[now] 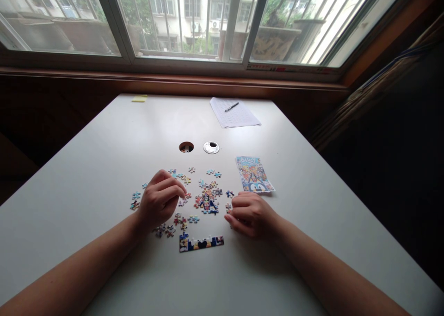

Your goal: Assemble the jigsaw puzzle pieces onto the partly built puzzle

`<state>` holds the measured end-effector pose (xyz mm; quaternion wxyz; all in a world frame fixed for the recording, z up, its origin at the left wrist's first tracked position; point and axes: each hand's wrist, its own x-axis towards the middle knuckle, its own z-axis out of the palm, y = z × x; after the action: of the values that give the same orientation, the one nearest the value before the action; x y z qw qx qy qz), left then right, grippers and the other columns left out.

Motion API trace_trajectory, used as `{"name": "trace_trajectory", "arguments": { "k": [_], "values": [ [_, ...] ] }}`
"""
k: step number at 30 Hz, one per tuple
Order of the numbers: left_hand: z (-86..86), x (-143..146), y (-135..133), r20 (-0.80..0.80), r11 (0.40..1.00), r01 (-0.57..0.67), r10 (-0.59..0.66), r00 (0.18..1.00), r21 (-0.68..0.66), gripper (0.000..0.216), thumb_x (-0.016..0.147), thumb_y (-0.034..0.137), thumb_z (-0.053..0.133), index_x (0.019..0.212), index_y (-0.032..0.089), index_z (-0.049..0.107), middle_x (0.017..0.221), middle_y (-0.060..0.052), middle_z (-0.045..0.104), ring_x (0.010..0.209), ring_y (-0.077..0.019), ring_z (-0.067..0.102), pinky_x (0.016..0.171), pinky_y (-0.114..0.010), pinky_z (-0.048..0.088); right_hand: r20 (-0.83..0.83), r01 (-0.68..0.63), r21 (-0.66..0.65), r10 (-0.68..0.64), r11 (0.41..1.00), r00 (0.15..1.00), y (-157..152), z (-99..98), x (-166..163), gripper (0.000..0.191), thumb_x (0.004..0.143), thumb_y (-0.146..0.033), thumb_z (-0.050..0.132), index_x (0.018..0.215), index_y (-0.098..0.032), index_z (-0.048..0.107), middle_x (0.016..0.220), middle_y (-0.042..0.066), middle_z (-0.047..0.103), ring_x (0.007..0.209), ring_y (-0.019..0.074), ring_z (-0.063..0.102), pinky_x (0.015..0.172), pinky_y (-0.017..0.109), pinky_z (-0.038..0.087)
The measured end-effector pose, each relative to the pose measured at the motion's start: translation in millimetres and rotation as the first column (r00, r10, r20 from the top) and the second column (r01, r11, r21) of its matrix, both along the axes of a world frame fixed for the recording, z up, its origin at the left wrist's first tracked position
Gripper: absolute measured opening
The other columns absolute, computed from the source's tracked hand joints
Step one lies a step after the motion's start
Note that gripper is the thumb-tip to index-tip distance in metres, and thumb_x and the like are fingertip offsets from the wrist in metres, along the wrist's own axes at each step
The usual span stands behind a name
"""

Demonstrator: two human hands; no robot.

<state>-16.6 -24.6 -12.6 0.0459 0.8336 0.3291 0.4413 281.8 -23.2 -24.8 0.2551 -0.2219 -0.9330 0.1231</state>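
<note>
My left hand is curled over the left side of the loose jigsaw pieces, its bent index finger beside a reddish piece. Whatever its fingers may hold is hidden. To the right, my right hand rests with its fingers folded in, close to a few small pieces; its grip is hidden too. Between the hands lies a joined cluster of colourful pieces. Nearer me is a joined bottom strip with a dark heart shape and a raised left corner. More loose pieces lie by my left wrist.
A picture sheet showing the puzzle design lies beyond my right hand. Farther back are a round table hole, its metal cover, papers with a pen, and a yellow note. A window borders the white table.
</note>
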Motion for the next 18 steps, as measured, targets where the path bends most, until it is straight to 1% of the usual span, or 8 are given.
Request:
{"name": "trace_trajectory", "arguments": {
  "k": [4, 11, 18],
  "values": [
    [0.5, 0.3, -0.2, 0.012, 1.000, -0.019, 0.019, 1.000, 0.014, 0.025, 0.085, -0.001, 0.056, 0.074, 0.021, 0.062, 0.080, 0.002, 0.072, 0.075, -0.0167, 0.050, 0.070, -0.033, 0.044, -0.021, 0.013, -0.017, -0.013, 1.000, 1.000, 0.3, -1.3, 0.5, 0.037, 0.094, -0.022, 0.053, 0.058, -0.019, 0.048, 0.060, -0.002, 0.041, 0.056, 0.0123, 0.031, 0.060, 0.029, 0.027],
    [-1.3, -1.5, -0.5, 0.025, 0.999, -0.035, 0.035, 0.999, 0.034, 0.025, 0.085, 0.000, 0.057, 0.075, 0.022, 0.063, 0.081, 0.003, 0.073, 0.075, -0.0166, 0.051, 0.070, -0.033, 0.045, -0.069, 0.051, -0.020, -0.052, 0.999, 0.996, -0.4, 1.1, 0.0, 0.038, 0.093, -0.020, 0.054, 0.056, -0.019, 0.044, 0.058, -0.003, 0.039, 0.056, 0.0119, 0.032, 0.059, 0.029, 0.025],
    [0.8, -1.0, -1.6, 0.023, 0.999, -0.036, 0.035, 0.999, 0.037, 0.025, 0.084, 0.000, 0.057, 0.075, 0.022, 0.063, 0.080, 0.003, 0.072, 0.076, -0.0167, 0.050, 0.070, -0.034, 0.045, -0.071, 0.047, -0.012, -0.048, 0.999, 0.996, -0.6, 2.0, -0.3, 0.039, 0.092, -0.020, 0.054, 0.055, -0.019, 0.043, 0.058, -0.003, 0.038, 0.056, 0.0120, 0.031, 0.059, 0.029, 0.025]
  ]
}}
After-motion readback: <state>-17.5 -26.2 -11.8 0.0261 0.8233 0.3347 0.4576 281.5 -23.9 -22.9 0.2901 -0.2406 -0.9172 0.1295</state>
